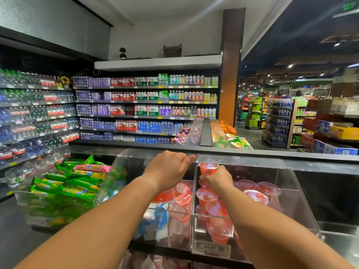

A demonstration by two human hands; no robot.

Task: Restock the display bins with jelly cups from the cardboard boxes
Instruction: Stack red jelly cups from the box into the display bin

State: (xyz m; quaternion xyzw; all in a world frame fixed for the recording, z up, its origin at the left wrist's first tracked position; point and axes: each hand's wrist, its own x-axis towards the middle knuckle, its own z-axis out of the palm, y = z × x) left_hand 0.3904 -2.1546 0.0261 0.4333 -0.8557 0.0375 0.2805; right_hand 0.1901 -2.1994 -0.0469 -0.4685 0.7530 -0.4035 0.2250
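Your right hand (pixel 217 180) is curled round a red jelly cup (pixel 208 168), which it holds upright, foil top up, at the back of the right clear bin (pixel 287 193), just above the other red jelly cups (pixel 252 193) piled there. Your left hand (pixel 168 169) sits over the middle bin (pixel 124 164) with its fingers curled under and its thumb stretched along the bin's raised lid edge (whether the fingers actually pinch that lid, you cannot tell). The middle bin holds red cups above and pale blue-and-white packs (pixel 155 222) below. To the left, another bin carries green snack packets (pixel 64 185). Shelves of bottled water (pixel 126 111) fill the wall behind.
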